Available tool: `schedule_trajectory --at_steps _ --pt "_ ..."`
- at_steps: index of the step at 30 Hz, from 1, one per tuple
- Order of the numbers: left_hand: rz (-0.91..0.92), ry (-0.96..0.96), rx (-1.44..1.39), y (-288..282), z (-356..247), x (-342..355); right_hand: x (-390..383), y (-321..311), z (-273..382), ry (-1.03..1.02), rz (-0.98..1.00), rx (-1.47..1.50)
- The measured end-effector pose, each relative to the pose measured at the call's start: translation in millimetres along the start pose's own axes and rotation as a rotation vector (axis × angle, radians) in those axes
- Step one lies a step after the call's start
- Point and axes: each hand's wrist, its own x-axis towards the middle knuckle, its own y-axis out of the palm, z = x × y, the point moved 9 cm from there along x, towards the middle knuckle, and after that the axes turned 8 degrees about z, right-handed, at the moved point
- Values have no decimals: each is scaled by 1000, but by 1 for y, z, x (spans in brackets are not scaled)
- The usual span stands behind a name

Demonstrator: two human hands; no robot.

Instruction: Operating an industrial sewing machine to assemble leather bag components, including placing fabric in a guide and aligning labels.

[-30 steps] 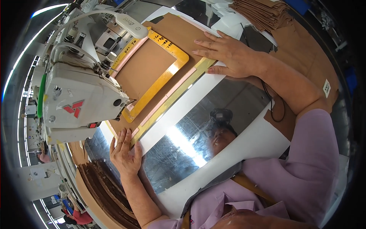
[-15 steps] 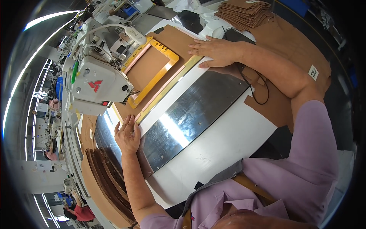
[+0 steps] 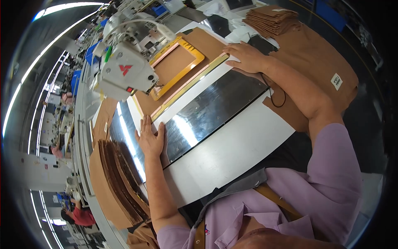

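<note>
My left hand (image 3: 150, 140) is open, its fingers lying by the near left end of a long yellow-edged strip (image 3: 188, 89) and its thumb spread toward a shiny metal plate (image 3: 207, 110). At the strip's far right end rests my right hand (image 3: 248, 58), palm down with fingers stretched out. Between the hands, brown sheet material (image 3: 215, 43) lies flat along the strip. A yellow rectangular frame (image 3: 199, 58) sits on that brown sheet. The white sewing machine head (image 3: 126, 74) stands at the frame's left side, its needle area close to the frame's edge.
A stack of brown pieces (image 3: 112, 178) stands left of my left forearm. More folded brown pieces (image 3: 269, 20) are piled at the far right, above a large brown sheet (image 3: 319, 62). A black cable (image 3: 278, 103) loops below my right forearm. White table surface (image 3: 232, 145) lies nearest me.
The whole view has shifted, so machine and frame appear farther right and higher. My left thumb has spread away from the fingers. Both hands stay near the strip's ends.
</note>
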Motion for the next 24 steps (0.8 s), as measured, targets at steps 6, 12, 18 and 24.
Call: schedule_trajectory --at_steps 6,12,18,24 --pt "-25 -61 12 -5 0 4 -6 -6 -1 -3 -93 6" --pt "-225 48 71 -14 -1 1 5 10 -2 48 92 -102" --pt "3 -42 -64 -2 -1 11 2 7 -11 66 82 -78" --pt "-76 3 -76 -5 0 7 0 5 -8 63 48 -61"
